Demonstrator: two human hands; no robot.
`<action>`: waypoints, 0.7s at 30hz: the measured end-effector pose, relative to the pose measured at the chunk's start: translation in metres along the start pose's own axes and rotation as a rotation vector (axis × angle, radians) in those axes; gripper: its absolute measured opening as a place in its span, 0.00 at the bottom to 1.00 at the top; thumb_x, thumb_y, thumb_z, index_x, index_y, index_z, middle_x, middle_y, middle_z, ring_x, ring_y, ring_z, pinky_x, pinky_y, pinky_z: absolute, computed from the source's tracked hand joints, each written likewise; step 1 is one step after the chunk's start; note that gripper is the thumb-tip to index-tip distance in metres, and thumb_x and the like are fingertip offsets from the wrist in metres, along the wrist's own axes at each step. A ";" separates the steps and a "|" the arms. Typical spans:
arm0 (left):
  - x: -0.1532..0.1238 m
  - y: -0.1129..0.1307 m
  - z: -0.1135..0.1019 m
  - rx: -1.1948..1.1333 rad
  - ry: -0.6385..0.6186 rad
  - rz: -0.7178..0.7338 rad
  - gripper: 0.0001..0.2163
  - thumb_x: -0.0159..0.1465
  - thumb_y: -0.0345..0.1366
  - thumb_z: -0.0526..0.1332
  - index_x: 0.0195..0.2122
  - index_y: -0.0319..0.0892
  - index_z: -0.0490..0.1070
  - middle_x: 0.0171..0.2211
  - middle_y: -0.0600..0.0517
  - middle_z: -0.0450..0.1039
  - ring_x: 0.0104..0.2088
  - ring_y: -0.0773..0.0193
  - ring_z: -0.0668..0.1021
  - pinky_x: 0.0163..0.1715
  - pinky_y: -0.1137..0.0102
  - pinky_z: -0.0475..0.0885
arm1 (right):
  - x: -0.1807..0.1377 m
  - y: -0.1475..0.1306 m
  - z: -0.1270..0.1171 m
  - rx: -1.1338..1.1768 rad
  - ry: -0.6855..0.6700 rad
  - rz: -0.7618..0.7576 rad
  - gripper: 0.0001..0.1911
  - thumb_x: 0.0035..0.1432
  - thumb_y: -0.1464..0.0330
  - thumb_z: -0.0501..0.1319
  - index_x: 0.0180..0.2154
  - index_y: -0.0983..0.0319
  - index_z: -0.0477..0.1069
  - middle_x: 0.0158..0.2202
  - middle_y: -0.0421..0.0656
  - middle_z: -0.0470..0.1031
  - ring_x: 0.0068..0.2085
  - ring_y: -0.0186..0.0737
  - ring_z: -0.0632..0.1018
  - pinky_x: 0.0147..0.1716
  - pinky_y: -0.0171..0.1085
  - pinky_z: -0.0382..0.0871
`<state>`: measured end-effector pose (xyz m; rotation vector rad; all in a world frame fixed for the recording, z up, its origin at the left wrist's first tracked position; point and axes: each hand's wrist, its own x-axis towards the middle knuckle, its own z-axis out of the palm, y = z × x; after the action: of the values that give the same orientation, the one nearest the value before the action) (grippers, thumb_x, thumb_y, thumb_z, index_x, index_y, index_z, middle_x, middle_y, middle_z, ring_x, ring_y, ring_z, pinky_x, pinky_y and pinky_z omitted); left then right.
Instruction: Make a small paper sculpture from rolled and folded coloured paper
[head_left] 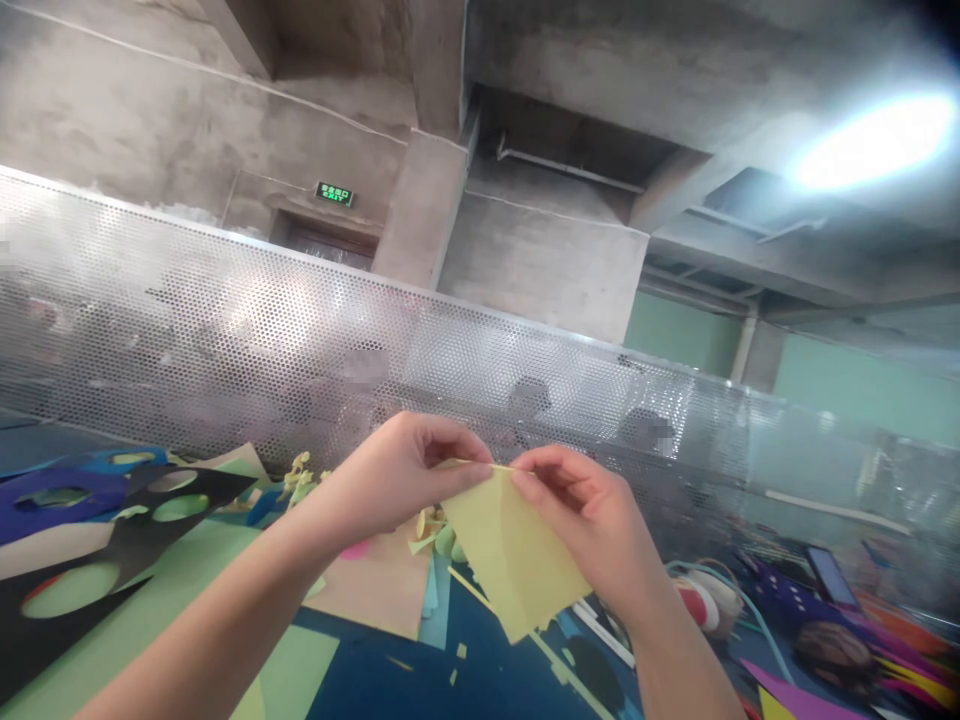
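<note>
A sheet of yellow paper [517,560] hangs from both my hands above the blue table [367,670]. My left hand [424,465] pinches its top edge between thumb and fingers. Close beside it, my right hand [574,500] pinches the same edge from the other side. The paper slants down toward the table, and a faint crease or shade line runs down it. Part of its right side is hidden by my right hand. Below it lie thin yellow strips [566,670] and small paper scraps [461,650].
Left are black paper with round cut-outs [217,480], a purple ring [105,487] and light green sheets [300,660]. A peach sheet [375,590] lies mid-table. At right are a tape roll [701,605] and a phone-like device [831,577]. A perforated metal screen [225,310] stands behind.
</note>
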<state>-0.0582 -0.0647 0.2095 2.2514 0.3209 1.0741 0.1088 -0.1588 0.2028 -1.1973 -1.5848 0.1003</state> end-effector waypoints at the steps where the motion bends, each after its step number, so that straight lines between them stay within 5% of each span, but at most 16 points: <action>1: 0.000 0.000 0.000 -0.001 -0.002 0.005 0.08 0.58 0.40 0.57 0.31 0.44 0.73 0.28 0.55 0.74 0.29 0.69 0.73 0.26 0.76 0.65 | 0.000 0.000 0.000 0.001 -0.006 0.019 0.08 0.53 0.63 0.59 0.31 0.60 0.70 0.29 0.40 0.75 0.29 0.35 0.74 0.27 0.32 0.68; 10: 0.002 -0.004 0.001 0.033 0.023 -0.071 0.11 0.57 0.44 0.57 0.35 0.45 0.74 0.28 0.54 0.73 0.24 0.70 0.70 0.19 0.77 0.62 | 0.002 0.004 0.000 -0.014 0.003 0.028 0.08 0.55 0.63 0.58 0.32 0.60 0.70 0.30 0.41 0.75 0.32 0.35 0.75 0.30 0.33 0.68; 21: 0.003 -0.003 -0.002 0.007 0.008 -0.026 0.10 0.57 0.42 0.58 0.33 0.44 0.75 0.28 0.54 0.74 0.28 0.69 0.72 0.23 0.76 0.63 | 0.000 -0.002 0.002 -0.062 0.002 -0.018 0.08 0.56 0.63 0.55 0.33 0.60 0.68 0.33 0.42 0.75 0.34 0.38 0.76 0.31 0.36 0.71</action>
<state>-0.0573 -0.0602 0.2104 2.2437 0.3567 1.0698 0.1059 -0.1588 0.2033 -1.2301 -1.6067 0.0381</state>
